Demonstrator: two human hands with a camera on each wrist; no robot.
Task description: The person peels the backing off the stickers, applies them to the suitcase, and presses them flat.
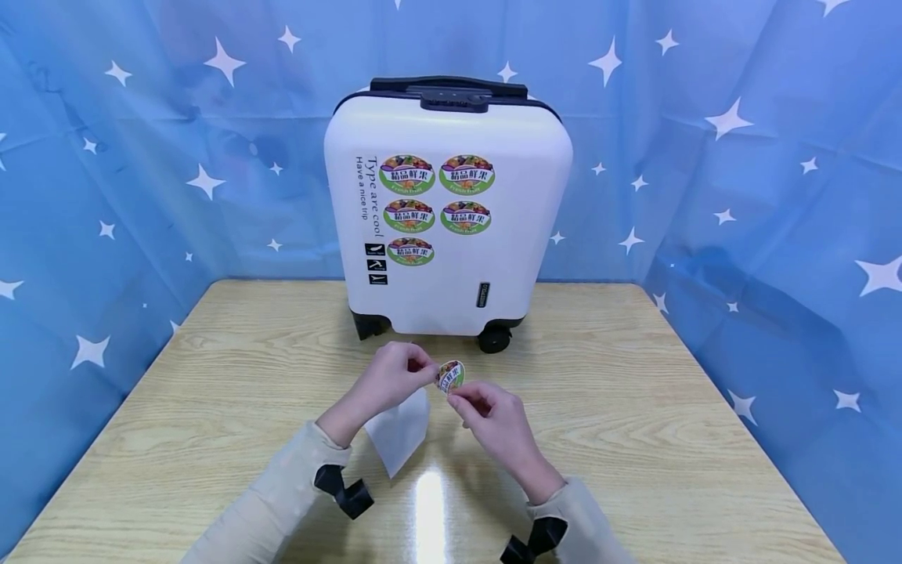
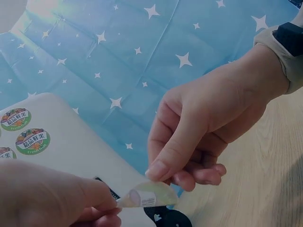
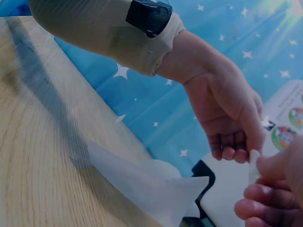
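Note:
An oval fruit sticker (image 1: 451, 377) is held above the table in front of the suitcase. My left hand (image 1: 398, 374) pinches its left edge between thumb and finger. Thumb and forefinger of my right hand (image 1: 496, 419) pinch the lower right edge. Seen in the left wrist view, the sticker (image 2: 151, 195) is thin, slightly bent and partly see-through. The white suitcase (image 1: 514, 204) stands upright behind both hands, with several matching stickers (image 1: 407, 174) in two columns on its front. Below my left hand a white backing sheet (image 1: 400, 431) lies bent on the table.
The wooden table (image 1: 606, 392) has a blue curtain (image 1: 620, 141) with white stars behind it and at both sides. Black wheels (image 1: 494, 339) carry the suitcase, and a black handle (image 1: 451, 84) tops it. Black camera mounts (image 1: 345, 489) sit on both sleeves.

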